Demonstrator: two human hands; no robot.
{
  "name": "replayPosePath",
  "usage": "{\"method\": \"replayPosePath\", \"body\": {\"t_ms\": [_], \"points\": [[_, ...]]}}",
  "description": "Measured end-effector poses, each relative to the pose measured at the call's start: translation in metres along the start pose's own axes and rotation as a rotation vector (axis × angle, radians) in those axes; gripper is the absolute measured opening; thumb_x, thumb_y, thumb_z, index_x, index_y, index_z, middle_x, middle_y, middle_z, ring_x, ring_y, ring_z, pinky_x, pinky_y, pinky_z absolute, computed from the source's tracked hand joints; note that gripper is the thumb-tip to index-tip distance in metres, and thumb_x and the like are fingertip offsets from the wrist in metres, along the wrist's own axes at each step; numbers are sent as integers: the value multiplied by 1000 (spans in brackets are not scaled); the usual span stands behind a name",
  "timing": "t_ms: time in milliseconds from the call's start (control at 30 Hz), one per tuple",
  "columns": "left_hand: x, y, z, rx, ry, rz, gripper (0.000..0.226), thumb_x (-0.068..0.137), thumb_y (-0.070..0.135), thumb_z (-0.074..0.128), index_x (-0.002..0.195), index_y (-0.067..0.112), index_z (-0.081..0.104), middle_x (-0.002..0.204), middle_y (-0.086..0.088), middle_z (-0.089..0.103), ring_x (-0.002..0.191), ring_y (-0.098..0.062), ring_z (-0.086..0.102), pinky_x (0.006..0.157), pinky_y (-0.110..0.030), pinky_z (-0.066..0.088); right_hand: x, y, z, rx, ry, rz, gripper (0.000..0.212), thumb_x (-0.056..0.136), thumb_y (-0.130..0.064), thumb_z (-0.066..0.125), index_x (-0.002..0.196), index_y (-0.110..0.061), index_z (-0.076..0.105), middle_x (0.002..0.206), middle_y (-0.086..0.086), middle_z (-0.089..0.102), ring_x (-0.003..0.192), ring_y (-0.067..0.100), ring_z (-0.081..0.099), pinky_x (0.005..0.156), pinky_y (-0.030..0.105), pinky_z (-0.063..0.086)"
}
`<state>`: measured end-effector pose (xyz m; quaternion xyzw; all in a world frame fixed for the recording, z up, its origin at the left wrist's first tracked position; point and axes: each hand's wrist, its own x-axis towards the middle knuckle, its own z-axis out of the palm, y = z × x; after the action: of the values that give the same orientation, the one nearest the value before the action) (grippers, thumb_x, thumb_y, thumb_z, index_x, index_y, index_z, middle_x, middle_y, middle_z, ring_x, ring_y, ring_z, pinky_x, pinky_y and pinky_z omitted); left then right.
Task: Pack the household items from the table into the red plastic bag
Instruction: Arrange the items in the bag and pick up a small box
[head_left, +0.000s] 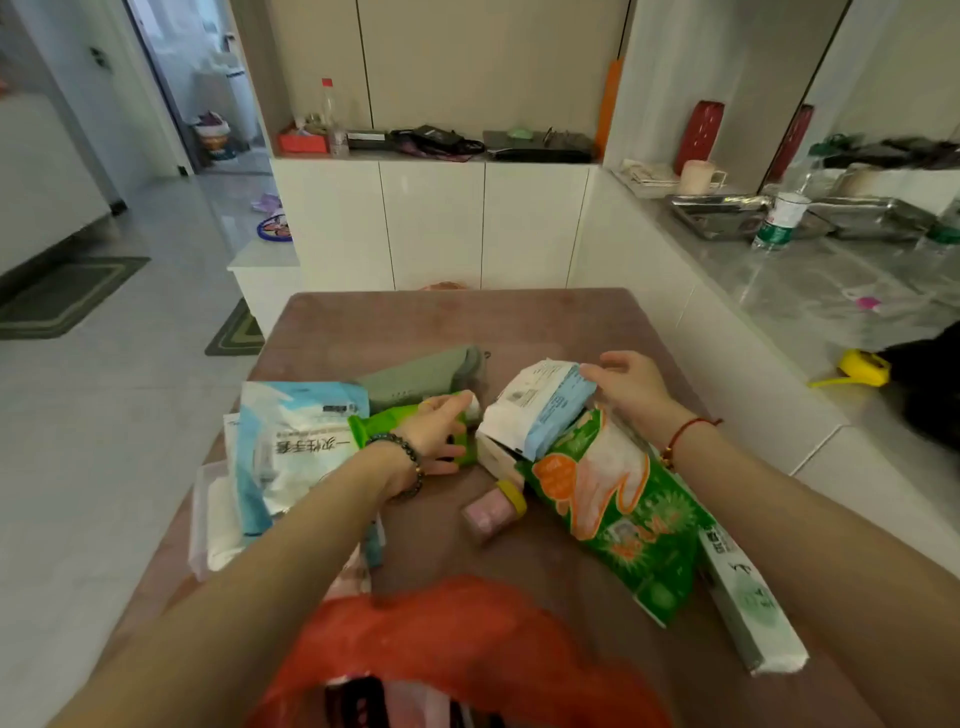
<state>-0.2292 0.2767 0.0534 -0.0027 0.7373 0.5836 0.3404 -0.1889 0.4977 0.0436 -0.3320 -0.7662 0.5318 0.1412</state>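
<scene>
The left hand (436, 436) was closed around a green packet (400, 421); the red bag (467, 649) lay nearer the body. The right hand (631, 387) rested open on a white-blue pack (540, 400).

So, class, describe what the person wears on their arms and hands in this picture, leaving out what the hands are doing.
Both forearms are bare, with no sleeves in view and no gloves. The left hand has a bracelet of dark round beads at its wrist. The right hand has a thin red string bracelet at its wrist, with a loose knotted end. Any rings are too blurred to tell.
</scene>
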Motion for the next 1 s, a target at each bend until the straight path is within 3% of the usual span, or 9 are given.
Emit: {"method": "replayPosePath", "body": {"t_ms": [167,267,333,433,533,633,767,900,1000], "points": [[63,-4,47,-182,147,-31,68,87,29,55,143,11,20,142,-10,40,122,-31,49,87,-35,48,62,14,6,-254,-132,41,73,82,-36,65,138,-2,34,142,16,42,127,30,45,104,38,40],[82,-11,64,-195,218,-101,67,83,28,60,138,7,30,129,-15,51,107,-31,58,80,-38,53,85,22,16,-145,-259,272,75,81,-39,65,136,3,36,131,16,49,106,29,57,82,35,49],[88,-15,68,-237,266,-103,45,80,20,63,119,3,47,112,-13,57,100,-30,60,91,-40,50,92,27,21,-37,-318,328,64,82,-33,66,128,6,46,119,12,56,85,24,58,64,30,48],[86,-13,70,-320,326,-102,11,82,14,61,78,14,51,95,-12,57,86,-26,58,93,-38,48,95,34,29,37,-237,226,41,84,-18,65,116,5,54,109,12,59,89,23,55,76,33,47],[79,-8,69,-354,314,-117,52,78,24,68,124,8,49,126,-16,55,112,-30,56,99,-43,46,80,19,25,-35,-61,15,6,83,-14,63,81,-10,60,90,12,63,82,22,57,69,32,47],[57,7,65,-457,222,-22,73,77,25,70,139,10,34,138,-12,48,116,-27,55,94,-37,48,52,-11,12,92,-18,-224,29,85,-12,60,61,-18,46,69,1,58,71,19,58,55,26,45],[-9,36,50,-402,91,235,36,80,24,65,114,25,52,104,1,67,67,-3,68,55,-18,56,-23,-68,-18,399,-51,-482,27,85,-12,62,63,-20,48,66,-6,61,62,7,63,57,25,52],[-87,33,31,-204,-3,417,10,78,18,65,88,22,64,73,12,72,64,-1,67,60,-19,58,-119,-92,-52,514,-87,-619,6,82,-20,66,80,-21,60,74,-13,70,76,4,67,69,21,55],[-142,1,25,-212,-133,481,12,79,14,65,89,20,67,83,10,74,80,0,67,75,-17,56,-194,-75,-59,520,-185,-475,60,66,-34,71,120,-12,55,102,-5,71,93,7,69,70,19,56]]}}
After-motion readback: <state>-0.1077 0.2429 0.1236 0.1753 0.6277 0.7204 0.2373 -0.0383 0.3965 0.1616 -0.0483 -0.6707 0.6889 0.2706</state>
